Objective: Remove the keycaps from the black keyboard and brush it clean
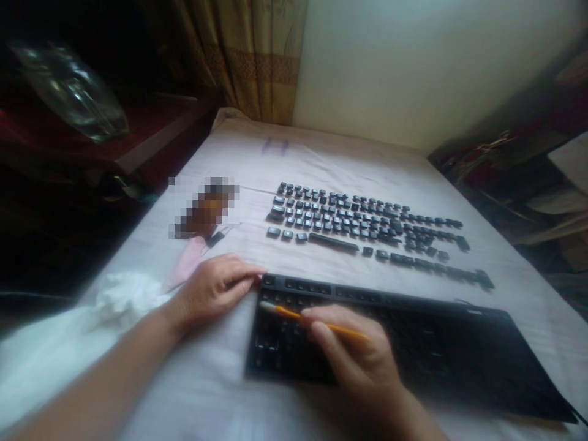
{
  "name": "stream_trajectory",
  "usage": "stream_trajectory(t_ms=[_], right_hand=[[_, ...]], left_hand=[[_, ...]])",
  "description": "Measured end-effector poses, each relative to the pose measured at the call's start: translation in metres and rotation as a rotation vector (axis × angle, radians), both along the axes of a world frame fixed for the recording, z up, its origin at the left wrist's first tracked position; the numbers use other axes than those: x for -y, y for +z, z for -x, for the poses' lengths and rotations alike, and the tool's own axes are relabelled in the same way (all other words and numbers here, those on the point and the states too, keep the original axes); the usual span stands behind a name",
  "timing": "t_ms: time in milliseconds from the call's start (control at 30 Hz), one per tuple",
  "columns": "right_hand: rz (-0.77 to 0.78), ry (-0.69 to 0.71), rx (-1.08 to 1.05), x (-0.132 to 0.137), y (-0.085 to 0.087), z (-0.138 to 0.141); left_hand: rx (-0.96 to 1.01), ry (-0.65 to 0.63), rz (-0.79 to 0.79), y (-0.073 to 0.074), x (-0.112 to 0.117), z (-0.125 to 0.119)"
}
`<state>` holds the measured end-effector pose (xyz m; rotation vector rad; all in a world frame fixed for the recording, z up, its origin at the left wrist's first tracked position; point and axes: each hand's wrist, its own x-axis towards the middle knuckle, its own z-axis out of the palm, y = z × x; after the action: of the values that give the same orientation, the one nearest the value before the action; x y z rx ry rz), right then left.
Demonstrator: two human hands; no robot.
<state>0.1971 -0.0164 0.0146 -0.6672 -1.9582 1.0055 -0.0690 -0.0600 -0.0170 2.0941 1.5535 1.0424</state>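
A black keyboard base (459, 355), its keycaps off, lies on the sheet in front of me. My left hand (215, 288) is closed at its upper left corner, with thumb and forefinger against the edge. In my right hand (358, 343) is a small paintbrush (287, 312) with an orange handle, pinched between thumb and fingers. The pale bristle tip is over the left end of the key area; whether it touches is too blurred to tell. Behind the base, the loose black keycaps (333, 241) are laid out in rows on the sheet.
A pink cloth (186, 260) and a pixelated brownish item (206, 208) lie beyond my left hand. Crumpled white fabric (124, 300) sits at the left. A dark red table (160, 131) bearing a glass vessel (76, 92) stands farther left. Curtain (257, 61) and wall bound the far side.
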Motion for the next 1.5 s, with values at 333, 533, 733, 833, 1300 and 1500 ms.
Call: stream_trajectory(t_ms=[333, 533, 733, 833, 1300, 1500], right_hand=[[0.138, 0.005, -0.066, 0.003, -0.004, -0.001], [0.104, -0.049, -0.056, 0.002, -0.002, -0.005], [-0.017, 0.018, 0.003, 0.002, -0.003, 0.001], [0.024, 0.034, 0.002, 0.002, -0.001, 0.001], [0.023, -0.071, -0.058, 0.0, -0.002, -0.02], [-0.166, 0.035, 0.01, -0.001, 0.009, -0.014]], left_hand=[[0.019, 0.014, 0.014, -0.002, 0.001, 0.0], [0.016, 0.017, 0.018, 0.0, 0.0, -0.001], [0.016, 0.025, 0.033, -0.001, 0.001, 0.0], [0.021, 0.022, 0.023, -0.001, 0.001, 0.0], [0.015, 0.163, -0.007, -0.004, 0.0, 0.001], [0.018, 0.196, -0.021, -0.004, -0.001, 0.001]])
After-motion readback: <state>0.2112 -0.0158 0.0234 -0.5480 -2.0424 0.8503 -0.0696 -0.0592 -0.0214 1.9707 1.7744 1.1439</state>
